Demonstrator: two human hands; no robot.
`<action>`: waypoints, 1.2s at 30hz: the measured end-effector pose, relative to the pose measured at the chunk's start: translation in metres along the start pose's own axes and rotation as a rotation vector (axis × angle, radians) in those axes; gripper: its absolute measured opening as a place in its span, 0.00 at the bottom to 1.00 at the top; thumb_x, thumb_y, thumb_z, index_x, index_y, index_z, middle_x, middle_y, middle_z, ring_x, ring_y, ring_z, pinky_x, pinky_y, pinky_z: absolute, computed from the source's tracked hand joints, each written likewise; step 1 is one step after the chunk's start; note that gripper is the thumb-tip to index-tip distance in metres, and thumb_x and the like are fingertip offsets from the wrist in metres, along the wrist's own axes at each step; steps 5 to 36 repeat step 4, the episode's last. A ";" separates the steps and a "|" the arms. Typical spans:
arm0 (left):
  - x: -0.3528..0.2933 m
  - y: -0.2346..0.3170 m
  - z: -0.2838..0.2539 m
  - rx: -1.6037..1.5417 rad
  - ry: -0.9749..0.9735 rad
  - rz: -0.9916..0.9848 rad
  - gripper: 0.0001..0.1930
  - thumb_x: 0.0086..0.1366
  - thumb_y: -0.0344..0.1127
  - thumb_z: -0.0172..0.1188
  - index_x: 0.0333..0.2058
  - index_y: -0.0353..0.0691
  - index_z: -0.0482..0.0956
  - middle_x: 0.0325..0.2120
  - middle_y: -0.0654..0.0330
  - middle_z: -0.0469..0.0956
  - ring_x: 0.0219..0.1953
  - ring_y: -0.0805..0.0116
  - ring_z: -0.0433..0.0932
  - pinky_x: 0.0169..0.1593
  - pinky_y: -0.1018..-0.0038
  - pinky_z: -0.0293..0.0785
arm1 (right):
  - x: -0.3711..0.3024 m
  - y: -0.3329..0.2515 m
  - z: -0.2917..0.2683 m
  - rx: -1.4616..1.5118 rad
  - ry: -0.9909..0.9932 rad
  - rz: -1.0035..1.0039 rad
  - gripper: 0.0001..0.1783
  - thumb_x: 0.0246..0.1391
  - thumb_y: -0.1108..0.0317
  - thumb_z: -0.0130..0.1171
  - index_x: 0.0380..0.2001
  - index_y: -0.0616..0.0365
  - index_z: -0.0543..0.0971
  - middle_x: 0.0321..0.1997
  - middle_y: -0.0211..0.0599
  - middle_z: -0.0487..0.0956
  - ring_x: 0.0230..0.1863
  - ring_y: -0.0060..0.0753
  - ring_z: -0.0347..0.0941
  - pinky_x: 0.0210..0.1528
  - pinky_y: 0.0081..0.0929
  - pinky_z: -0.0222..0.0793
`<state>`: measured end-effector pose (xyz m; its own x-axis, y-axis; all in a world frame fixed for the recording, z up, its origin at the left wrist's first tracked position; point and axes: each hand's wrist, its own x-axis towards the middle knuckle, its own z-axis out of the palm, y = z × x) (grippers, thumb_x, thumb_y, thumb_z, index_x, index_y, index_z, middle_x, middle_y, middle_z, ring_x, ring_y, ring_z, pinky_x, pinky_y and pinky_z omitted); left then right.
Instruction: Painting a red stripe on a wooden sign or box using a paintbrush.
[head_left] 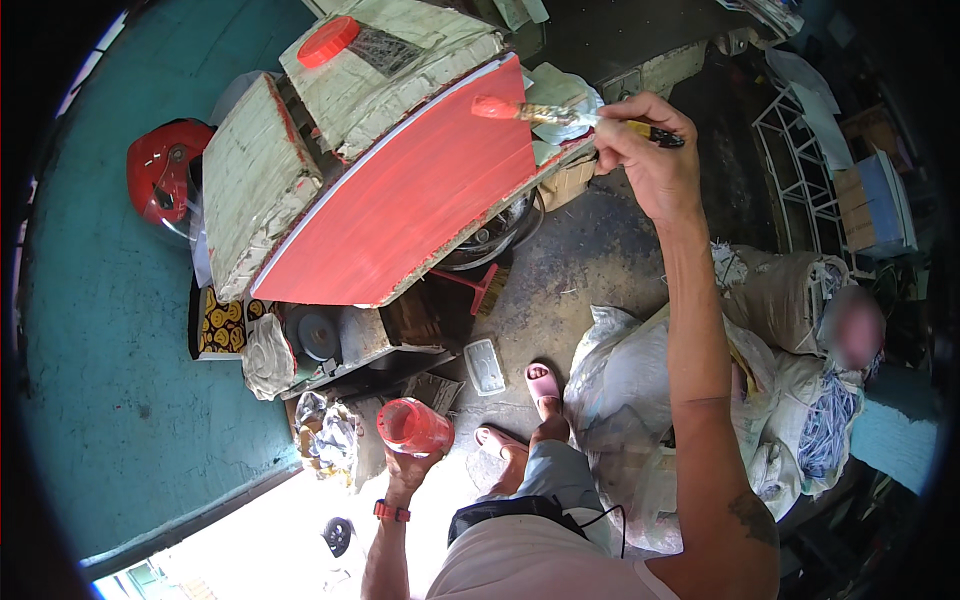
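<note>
My right hand (655, 150) is closed round the handle of a paintbrush (545, 112). Red paint covers the brush's bristles, which lie over the upper right end of a red-painted panel (410, 190); whether they touch it I cannot tell. The panel is long, its surface glossy red with a pale strip along the far edge, and it rests on a worktop. Down at the lower left, my left hand (408, 468) grips a clear jar of red paint (415, 427) from below, its mouth open upward.
Paint-stained pale boards (262, 185) and a red lid (328, 41) lie behind the panel. A red helmet (165, 170) hangs by the teal wall (90, 330). Stuffed sacks (640, 400) crowd my right side. A plastic tray (484, 367) and a broom (488, 290) are on the floor.
</note>
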<state>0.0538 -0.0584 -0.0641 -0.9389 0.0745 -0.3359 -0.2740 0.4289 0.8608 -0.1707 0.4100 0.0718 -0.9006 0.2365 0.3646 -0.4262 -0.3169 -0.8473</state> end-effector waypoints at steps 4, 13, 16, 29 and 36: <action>-0.004 0.009 -0.001 0.078 -0.001 0.034 0.44 0.43 0.32 0.79 0.58 0.38 0.63 0.52 0.55 0.73 0.52 0.63 0.76 0.55 0.65 0.75 | 0.002 -0.002 0.023 -0.106 -0.221 0.020 0.08 0.54 0.74 0.65 0.36 0.67 0.81 0.27 0.41 0.81 0.24 0.27 0.80 0.28 0.19 0.78; -0.004 0.009 -0.001 0.078 -0.001 0.034 0.44 0.43 0.32 0.79 0.58 0.38 0.63 0.52 0.55 0.73 0.52 0.63 0.76 0.55 0.65 0.75 | 0.002 -0.002 0.023 -0.106 -0.221 0.020 0.08 0.54 0.74 0.65 0.36 0.67 0.81 0.27 0.41 0.81 0.24 0.27 0.80 0.28 0.19 0.78; -0.004 0.009 -0.001 0.078 -0.001 0.034 0.44 0.43 0.32 0.79 0.58 0.38 0.63 0.52 0.55 0.73 0.52 0.63 0.76 0.55 0.65 0.75 | 0.002 -0.002 0.023 -0.106 -0.221 0.020 0.08 0.54 0.74 0.65 0.36 0.67 0.81 0.27 0.41 0.81 0.24 0.27 0.80 0.28 0.19 0.78; -0.004 0.009 -0.001 0.078 -0.001 0.034 0.44 0.43 0.32 0.79 0.58 0.38 0.63 0.52 0.55 0.73 0.52 0.63 0.76 0.55 0.65 0.75 | 0.002 -0.002 0.023 -0.106 -0.221 0.020 0.08 0.54 0.74 0.65 0.36 0.67 0.81 0.27 0.41 0.81 0.24 0.27 0.80 0.28 0.19 0.78; -0.004 0.009 -0.001 0.078 -0.001 0.034 0.44 0.43 0.32 0.79 0.58 0.38 0.63 0.52 0.55 0.73 0.52 0.63 0.76 0.55 0.65 0.75 | 0.002 -0.002 0.023 -0.106 -0.221 0.020 0.08 0.54 0.74 0.65 0.36 0.67 0.81 0.27 0.41 0.81 0.24 0.27 0.80 0.28 0.19 0.78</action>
